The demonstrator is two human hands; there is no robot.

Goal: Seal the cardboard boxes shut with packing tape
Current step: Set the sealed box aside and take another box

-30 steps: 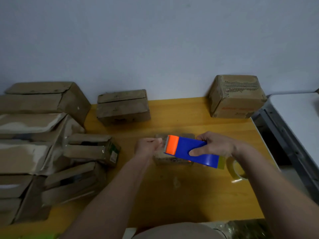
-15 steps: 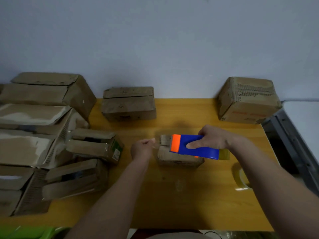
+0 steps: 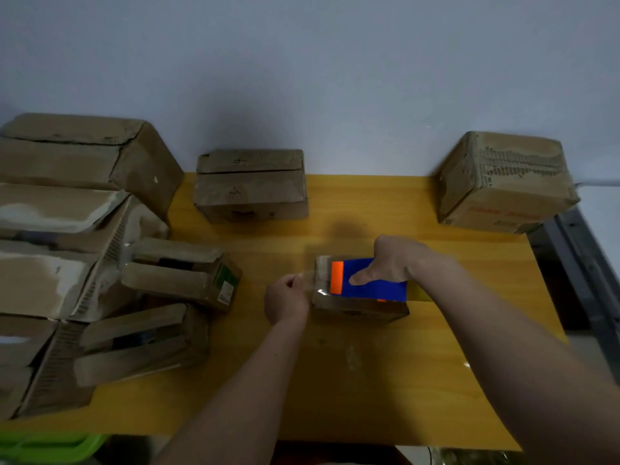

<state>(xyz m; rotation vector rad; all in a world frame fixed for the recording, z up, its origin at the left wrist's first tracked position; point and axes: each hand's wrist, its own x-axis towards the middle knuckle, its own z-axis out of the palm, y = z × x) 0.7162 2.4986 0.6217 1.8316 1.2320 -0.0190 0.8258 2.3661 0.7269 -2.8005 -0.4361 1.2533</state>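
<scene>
A small cardboard box sits in the middle of the yellow table. My right hand grips a blue tape dispenser with an orange end laid flat across the top of that box. My left hand is just left of the box and pinches the free end of the clear tape, which stretches from the dispenser's orange end over the box's left edge. Most of the box's top is hidden under the dispenser.
A pile of several cardboard boxes fills the left side, some with open flaps. One box stands at the back centre and another at the back right. A grey metal frame borders the table's right edge.
The dispenser has come down flat onto the small box and my right hand has shifted its grip to the top. My left hand still pinches the tape end at the left.
</scene>
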